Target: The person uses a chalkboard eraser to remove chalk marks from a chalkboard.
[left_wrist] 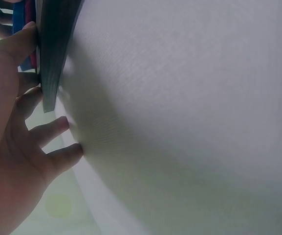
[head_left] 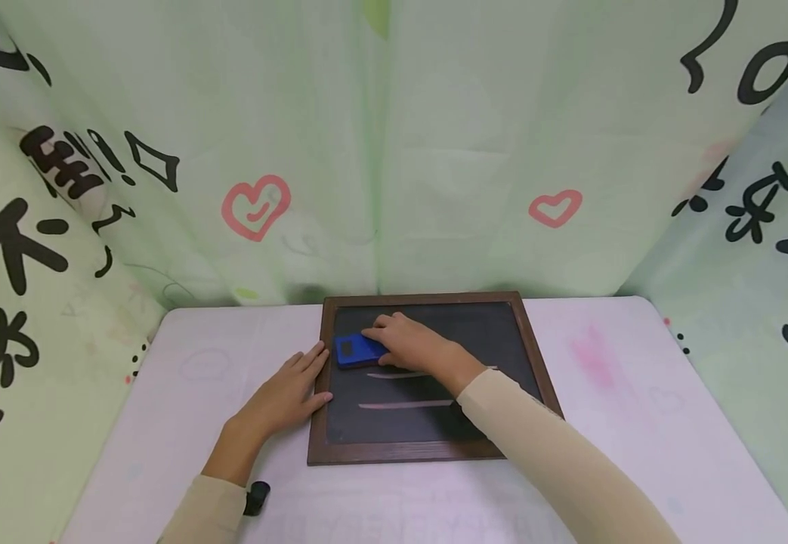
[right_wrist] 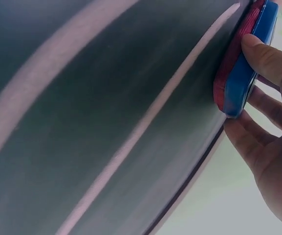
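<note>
A small chalkboard (head_left: 400, 431) in a brown wooden frame lies on the table. My right hand (head_left: 415, 347) grips a blue chalkboard eraser (head_left: 361, 350) at the board's upper left, thumb on one side and fingers on the other. In the right wrist view, the eraser's red felt (right_wrist: 225, 81) faces the board. Two pale pink chalk lines (head_left: 400, 405) run across the surface, their right ends partly hidden by my right arm. My left hand (head_left: 283, 399) rests against the frame's left edge, fingers spread, some fingertips on the table.
A white table (head_left: 251, 332) with a pink smudge on the right carries the board. Green-white curtains (head_left: 448, 227) with printed black characters and pink hearts surround it at the back and sides. A black object (head_left: 256, 499) sits by my left wrist.
</note>
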A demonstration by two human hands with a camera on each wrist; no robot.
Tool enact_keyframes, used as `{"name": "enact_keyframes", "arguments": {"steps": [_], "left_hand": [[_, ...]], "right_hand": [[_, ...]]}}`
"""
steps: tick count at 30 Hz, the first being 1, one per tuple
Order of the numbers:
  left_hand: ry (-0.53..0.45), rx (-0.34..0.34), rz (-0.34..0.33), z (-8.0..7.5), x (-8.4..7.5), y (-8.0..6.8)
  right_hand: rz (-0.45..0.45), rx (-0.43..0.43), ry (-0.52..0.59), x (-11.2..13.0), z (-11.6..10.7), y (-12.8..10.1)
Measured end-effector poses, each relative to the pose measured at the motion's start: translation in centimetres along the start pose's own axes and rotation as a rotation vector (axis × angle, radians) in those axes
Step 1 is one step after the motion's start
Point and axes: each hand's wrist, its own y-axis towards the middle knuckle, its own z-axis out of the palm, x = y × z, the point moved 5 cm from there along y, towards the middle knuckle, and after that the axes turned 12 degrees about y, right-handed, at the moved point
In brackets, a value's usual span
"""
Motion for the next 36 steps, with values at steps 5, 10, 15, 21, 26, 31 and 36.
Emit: {"name": "enact_keyframes", "arguments": {"steps": [5, 10, 15, 21, 26, 31, 36], "left_hand": [[-0.002, -0.002, 0.002, 0.0, 0.0, -0.1], [-0.004, -0.011, 0.002, 0.0, 0.2, -0.2], [-0.008, -0.025, 0.013, -0.1, 0.1, -0.2], [-0.003, -0.019, 0.019, 0.0, 0.1, -0.1], [-0.005, -0.011, 0.014, -0.1, 0.0, 0.0], [-0.003, -0.013, 0.01, -0.2, 0.0, -0.1], [-0.018, -0.016, 0.016, -0.4, -0.3, -0.3]], "right_hand": [[0.012, -0.007, 0.038, -0.7, 0.0, -1.0], [0.03, -0.013, 0.075, -1.7, -0.2, -1.8], [0.03, -0.034, 0.095, -2.8, -0.4, -2.9], [0.076, -0.055, 0.101, -4.5, -0.6, -4.8], [0.118, -0.083, 0.105, -6.1, -0.8, -6.4], [0.139, -0.106, 0.111, -7.4, -1.0, -8.1], [0.141, -0.136, 0.116, -8.7, -1.3, -10.1]]}}
